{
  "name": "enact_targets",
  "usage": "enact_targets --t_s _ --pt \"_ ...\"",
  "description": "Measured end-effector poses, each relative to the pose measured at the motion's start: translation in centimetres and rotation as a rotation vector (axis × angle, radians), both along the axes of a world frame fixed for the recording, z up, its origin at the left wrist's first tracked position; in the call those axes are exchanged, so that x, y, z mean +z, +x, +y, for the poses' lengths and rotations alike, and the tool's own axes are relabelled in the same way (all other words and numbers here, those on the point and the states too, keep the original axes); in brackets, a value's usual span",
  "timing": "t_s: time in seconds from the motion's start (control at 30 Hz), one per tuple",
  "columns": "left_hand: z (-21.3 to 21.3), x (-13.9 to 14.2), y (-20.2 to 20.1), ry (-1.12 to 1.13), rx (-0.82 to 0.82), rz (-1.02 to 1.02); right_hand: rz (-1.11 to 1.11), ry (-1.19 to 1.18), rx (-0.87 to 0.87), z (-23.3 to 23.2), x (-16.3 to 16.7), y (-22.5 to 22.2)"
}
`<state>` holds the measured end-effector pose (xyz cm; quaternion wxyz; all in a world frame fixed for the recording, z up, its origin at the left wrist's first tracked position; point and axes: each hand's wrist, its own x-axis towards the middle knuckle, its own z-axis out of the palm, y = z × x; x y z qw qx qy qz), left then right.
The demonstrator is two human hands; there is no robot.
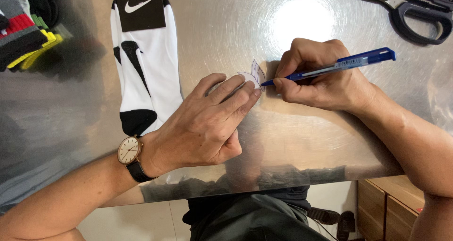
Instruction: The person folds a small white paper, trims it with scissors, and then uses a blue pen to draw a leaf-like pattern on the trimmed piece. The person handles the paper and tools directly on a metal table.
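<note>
Pressing a small clear tag flat mid-tabletop, the left hand spreads its fingers; the right hand pinches a blue pen; a white sock lies left, scissors at the far-right corner.

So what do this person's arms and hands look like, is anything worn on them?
Both forearms are bare, with no sleeves in view, and both hands are ungloved. The left hand has a wristwatch at the wrist: a round pale dial in a gold-coloured case on a black strap. The right hand and its wrist carry nothing; no rings show on either hand.
</note>
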<state>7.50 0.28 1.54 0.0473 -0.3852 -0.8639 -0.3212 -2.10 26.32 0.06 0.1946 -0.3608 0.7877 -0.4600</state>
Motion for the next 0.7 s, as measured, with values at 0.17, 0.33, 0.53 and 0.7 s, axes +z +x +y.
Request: enact_targets --t_s 0.17,0.33,0.53,0.7 --pt "-0.02 0.05 -0.06 0.014 0.006 -0.015 0.028 0.000 -0.035 -0.09 -0.08 -0.01" --pt "-0.02 0.21 -0.01 0.009 0.007 -0.024 0.035 0.005 -0.092 -0.14 -0.09 0.19" --pt "0.09 0.25 -0.04 0.008 0.008 -0.027 0.087 -0.008 -0.098 -0.18 -0.05 0.19" --pt "0.08 0.21 -0.04 -0.001 0.008 -0.016 0.074 -0.015 -0.108 -0.23 -0.04 0.25"
